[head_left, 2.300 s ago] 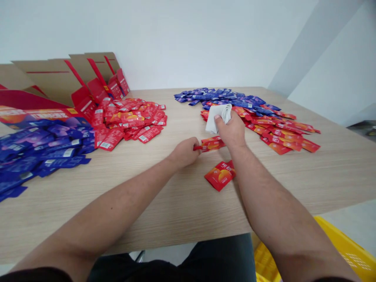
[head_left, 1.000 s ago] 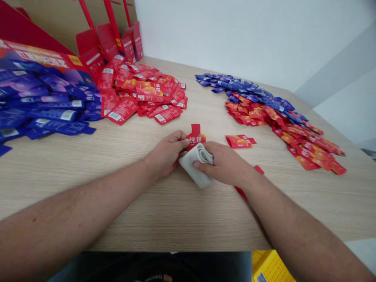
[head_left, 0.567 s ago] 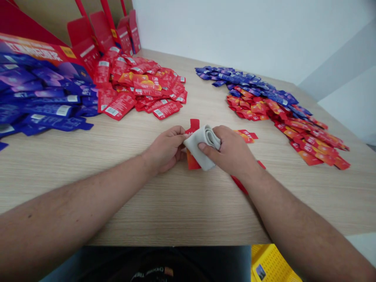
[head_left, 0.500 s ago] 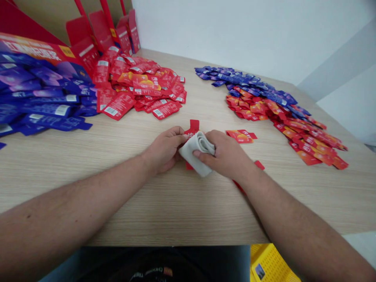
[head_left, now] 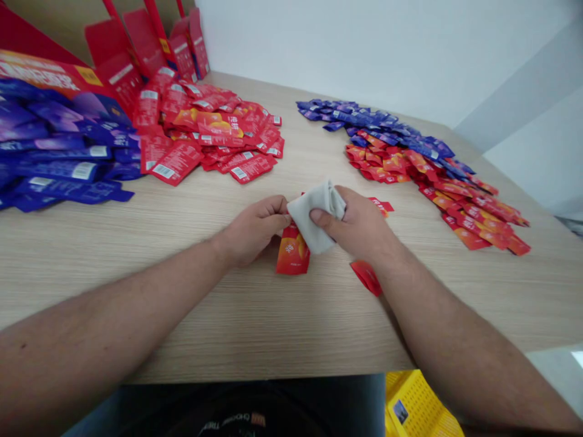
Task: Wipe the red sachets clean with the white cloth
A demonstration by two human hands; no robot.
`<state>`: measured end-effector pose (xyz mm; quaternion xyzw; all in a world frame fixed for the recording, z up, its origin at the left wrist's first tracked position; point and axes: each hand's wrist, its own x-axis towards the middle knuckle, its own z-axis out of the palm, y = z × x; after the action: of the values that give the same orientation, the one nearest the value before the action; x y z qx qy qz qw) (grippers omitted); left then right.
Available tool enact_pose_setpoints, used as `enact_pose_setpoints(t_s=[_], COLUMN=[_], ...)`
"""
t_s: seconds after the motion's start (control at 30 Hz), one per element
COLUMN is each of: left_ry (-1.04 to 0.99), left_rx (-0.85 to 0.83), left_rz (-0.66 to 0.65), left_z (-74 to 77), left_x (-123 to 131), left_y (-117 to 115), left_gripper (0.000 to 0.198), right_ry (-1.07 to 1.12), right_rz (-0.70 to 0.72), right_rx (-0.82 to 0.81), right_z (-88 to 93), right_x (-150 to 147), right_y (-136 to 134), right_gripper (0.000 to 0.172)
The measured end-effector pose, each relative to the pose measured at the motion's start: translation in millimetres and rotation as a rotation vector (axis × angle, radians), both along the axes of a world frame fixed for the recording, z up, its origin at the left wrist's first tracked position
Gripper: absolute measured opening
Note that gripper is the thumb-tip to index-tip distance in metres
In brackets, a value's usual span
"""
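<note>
Near the middle of the table, my left hand (head_left: 257, 230) pinches the edge of a red pouch (head_left: 294, 252) with orange fruit printed on it. A folded white cloth (head_left: 314, 221) is gripped in my right hand (head_left: 359, 221), thumb on top. The cloth lies against the pouch and hides its upper right part. Just beyond my right hand, a second red pouch (head_left: 381, 206) is partly covered by the fingers. Another red pouch (head_left: 365, 277) lies by my right wrist, partly under the forearm.
Red pouches (head_left: 214, 130) are heaped at the back left, beside a blue pouch pile (head_left: 68, 152). Open red cartons (head_left: 146, 45) stand behind them. A long row of blue and red pouches (head_left: 410, 158) runs along the right. Below the table edge sits a yellow basket (head_left: 419, 403).
My right hand has moved the cloth up and slightly right across the pouch, uncovering its lower part. My left hand keeps its pinch on the pouch. The view has shifted slightly.
</note>
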<state>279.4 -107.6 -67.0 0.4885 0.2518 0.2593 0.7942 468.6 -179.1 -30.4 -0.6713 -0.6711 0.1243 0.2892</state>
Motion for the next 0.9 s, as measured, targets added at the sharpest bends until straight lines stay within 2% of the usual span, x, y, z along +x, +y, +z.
enact_pose_setpoints(t_s=[0.1,0.17,0.27,0.37,0.43,0.47,0.57,0.6,0.63,0.73,0.8,0.83,0.9], left_ry=[-0.023,-0.027,-0.026,-0.01,0.0,-0.002,-0.018,-0.013,-0.008,-0.02,-0.043,-0.045,-0.022], left_rx=[0.043,0.032,-0.054,-0.096,-0.096,-0.098,-0.121,-0.129,-0.133,-0.128,-0.111,-0.102,-0.089], left_rz=[-0.031,-0.03,0.056,0.163,0.187,0.192,0.204,0.209,0.215,0.23,0.243,0.245,0.208], left_z=[-1.0,-0.9,1.6,6.4,9.4,10.6,11.9,11.6,11.2,9.8,9.5,9.5,9.3], left_x=[-0.5,0.2,1.5,2.3,3.2,3.7,5.4,5.7,5.8,4.9,4.0,3.5,2.4], left_y=[-2.1,-2.5,-0.7,1.9,2.2,1.7,-0.8,-1.1,-1.0,2.3,5.1,5.7,4.7], left_gripper=[0.013,0.013,0.016,0.019,0.02,0.02,0.021,0.021,0.021,0.02,0.021,0.021,0.019], right_ry=[0.059,0.064,0.019,-0.101,-0.171,-0.188,-0.189,-0.186,-0.188,-0.214,-0.218,-0.205,-0.157], right_rz=[-0.139,-0.13,0.019,0.296,0.391,0.356,0.087,0.067,0.117,0.45,0.542,0.496,0.243], right_rx=[0.053,0.03,0.001,-0.053,-0.068,-0.05,0.059,0.064,0.037,-0.135,-0.191,-0.177,-0.079], right_z=[-4.3,-5.6,-4.7,-2.9,-2.4,-2.5,-3.7,-4.1,-4.3,-2.5,0.2,1.3,1.2], right_x=[2.7,-0.1,-13.0,-26.0,-28.2,-27.2,-21.9,-21.2,-21.3,-24.6,-23.8,-21.2,-11.4], right_y=[2.5,1.8,-3.8,-9.8,-11.0,-10.5,-7.9,-7.5,-7.6,-10.1,-10.7,-9.9,-5.1], right_gripper=[0.032,0.032,0.031,0.025,0.022,0.022,0.028,0.029,0.028,0.022,0.019,0.019,0.022])
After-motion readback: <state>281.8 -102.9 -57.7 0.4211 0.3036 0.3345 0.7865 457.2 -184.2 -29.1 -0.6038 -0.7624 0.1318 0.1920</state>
